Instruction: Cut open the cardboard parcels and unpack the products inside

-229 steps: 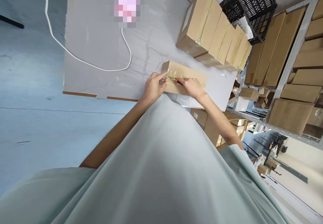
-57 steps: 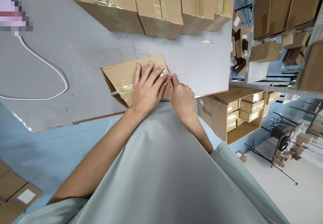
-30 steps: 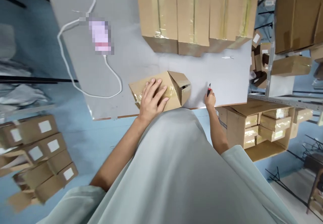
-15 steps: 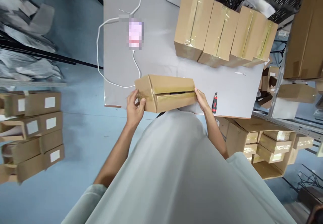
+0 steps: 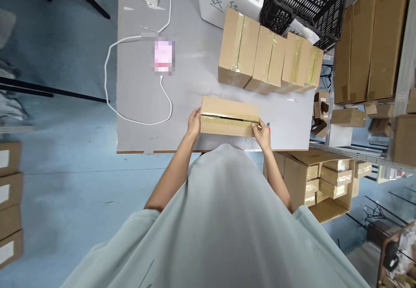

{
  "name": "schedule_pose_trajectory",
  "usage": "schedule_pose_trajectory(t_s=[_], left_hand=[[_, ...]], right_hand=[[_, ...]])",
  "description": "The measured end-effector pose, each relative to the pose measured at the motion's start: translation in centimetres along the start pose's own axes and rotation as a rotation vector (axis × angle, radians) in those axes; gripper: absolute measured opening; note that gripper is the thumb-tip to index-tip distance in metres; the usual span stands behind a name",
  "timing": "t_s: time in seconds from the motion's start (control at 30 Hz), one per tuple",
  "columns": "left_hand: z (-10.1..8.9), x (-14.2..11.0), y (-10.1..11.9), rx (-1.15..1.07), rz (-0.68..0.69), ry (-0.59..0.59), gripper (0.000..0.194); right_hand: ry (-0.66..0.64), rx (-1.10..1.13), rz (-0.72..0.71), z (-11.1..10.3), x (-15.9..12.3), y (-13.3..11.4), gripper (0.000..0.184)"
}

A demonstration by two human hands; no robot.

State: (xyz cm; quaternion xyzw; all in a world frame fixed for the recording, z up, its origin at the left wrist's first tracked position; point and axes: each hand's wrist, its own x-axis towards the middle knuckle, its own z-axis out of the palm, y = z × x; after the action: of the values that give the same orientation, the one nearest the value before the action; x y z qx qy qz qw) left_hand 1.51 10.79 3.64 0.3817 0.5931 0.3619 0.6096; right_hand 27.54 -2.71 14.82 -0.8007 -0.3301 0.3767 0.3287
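A brown cardboard box (image 5: 230, 127) with a dark slit along its taped seam is between my hands, close to the table's front edge. My left hand (image 5: 194, 122) grips its left end, the fingers partly hidden behind the cardboard. At the other end my right hand (image 5: 261, 134) holds the corner, thumb and fingertips on the taped side. The red and black utility knife (image 5: 268, 127) lies just beyond my right hand, mostly covered by it.
Several taped cartons (image 5: 238, 47) stand in a row at the back of the grey table (image 5: 139, 106). Behind them are a white bin (image 5: 211, 2) and a black crate (image 5: 305, 2). A white cable (image 5: 105, 69) loops over the left edge. Below right is an open carton (image 5: 294, 179) of smaller boxes.
The box has moved right relative to the table and turned, so its taped seam faces up more squarely. My right hand has come over the utility knife. The camera view has shifted.
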Motion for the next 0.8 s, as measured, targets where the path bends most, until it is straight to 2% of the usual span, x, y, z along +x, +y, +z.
schedule_pose_trajectory(t_s=[0.1, 0.23, 0.37, 0.53, 0.7, 0.8], left_hand=[[-1.0, -1.5, 1.9, 0.119, 0.138, 0.091, 0.044], [-1.5, -4.9, 4.8, 0.277, 0.296, 0.007, 0.043], [-1.3, -7.5, 6.4, 0.574, 0.476, -0.067, 0.045], [-2.9, -9.7, 6.8, 0.844, 0.626, -0.195, 0.015], [-4.2, -12.1, 6.2, 0.994, 0.669, -0.319, 0.025], [-4.6, -13.6, 5.0, 1.026, 0.630, -0.402, 0.026]], right_hand=[[0.079, -0.027, -0.009, -0.2, 0.2, -0.1, 0.067], [0.155, 0.023, -0.077, -0.7, 1.0, -1.0, 0.053], [0.202, -0.025, -0.132, -1.1, 2.9, -2.4, 0.041], [0.288, -0.211, -0.109, -1.1, 6.7, -4.4, 0.042], [0.243, -0.301, -0.202, -1.1, 11.8, -4.5, 0.042], [0.191, -0.304, -0.168, -0.7, 14.4, -4.0, 0.036]])
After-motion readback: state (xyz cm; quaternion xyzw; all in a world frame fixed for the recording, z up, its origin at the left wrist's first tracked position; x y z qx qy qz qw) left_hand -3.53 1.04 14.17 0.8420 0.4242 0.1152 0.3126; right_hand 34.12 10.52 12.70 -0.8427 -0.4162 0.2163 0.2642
